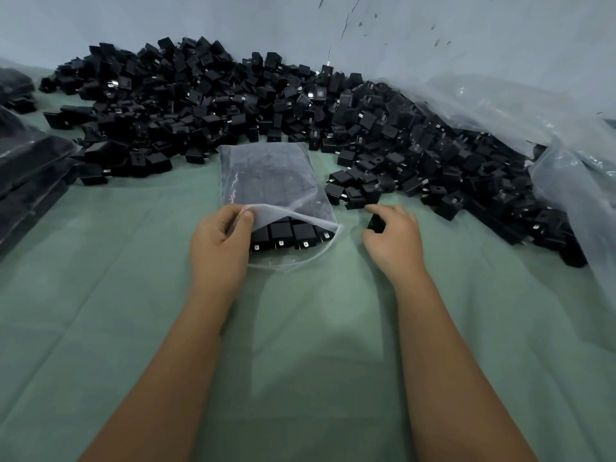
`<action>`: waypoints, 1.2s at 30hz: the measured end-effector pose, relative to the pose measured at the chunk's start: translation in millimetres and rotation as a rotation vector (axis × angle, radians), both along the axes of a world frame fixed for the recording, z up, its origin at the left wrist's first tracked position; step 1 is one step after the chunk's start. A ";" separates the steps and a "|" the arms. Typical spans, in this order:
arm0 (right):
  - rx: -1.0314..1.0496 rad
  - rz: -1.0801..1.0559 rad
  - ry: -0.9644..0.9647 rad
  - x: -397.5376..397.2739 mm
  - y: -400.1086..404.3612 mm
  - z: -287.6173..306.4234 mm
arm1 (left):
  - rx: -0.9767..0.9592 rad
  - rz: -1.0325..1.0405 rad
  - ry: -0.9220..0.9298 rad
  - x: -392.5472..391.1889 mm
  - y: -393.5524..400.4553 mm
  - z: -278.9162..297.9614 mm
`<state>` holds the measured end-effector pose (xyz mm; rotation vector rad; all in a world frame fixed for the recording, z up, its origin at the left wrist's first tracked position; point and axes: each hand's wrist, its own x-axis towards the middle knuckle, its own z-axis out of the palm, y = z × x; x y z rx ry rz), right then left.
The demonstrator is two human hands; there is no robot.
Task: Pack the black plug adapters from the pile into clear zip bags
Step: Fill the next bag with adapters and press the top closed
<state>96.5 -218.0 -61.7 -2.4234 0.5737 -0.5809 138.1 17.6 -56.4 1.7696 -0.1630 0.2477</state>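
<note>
While the surface [300, 328], covered w/ a green cloth, takes up most of the view, the next biggest thing is the pile [233, 105] of black adapters, heaped along the wall and curving down the right side to just beside the right hand. Big crumpled clear plastic [533, 108] lies over the pile's right end; filled bags [30, 168] are stacked at the left edge. Center: the zip bag [270, 181] lies flat, mouth toward the person, already mostly full, w/ a row of adapters showing prongs-out at the opening. Left hand [220, 241] pinches the bag's upper lip btwn thumb and fingers, lifting it so the mouth gapes. Right hand [393, 238], just right of the mouth and near the pile's closest strays, is curled round one adapter [376, 223]. Step in hand, prob.: loading, i.e. one more piece picked and headed for the bag. Next move calls for swinging the right hand left into the gap, sliding the adapter in beside the front row, prongs same way so it sits flat, while the left keeps the lip up. Bag looks close to full, so sealing the zip may come soon; can't tell the count.
</note>
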 end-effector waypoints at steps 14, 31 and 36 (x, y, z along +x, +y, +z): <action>0.052 0.085 0.022 -4.7 0.2 2.5 | -0.139 0.013 0.043 3.2 0.0 0.4; 0.179 0.039 -0.373 -5.4 144.6 7.7 | -0.125 -0.047 0.120 -1.6 1.6 4.0; 0.055 -0.008 -0.217 -5.5 143.3 5.8 | -0.114 -0.045 0.123 -1.7 1.6 3.9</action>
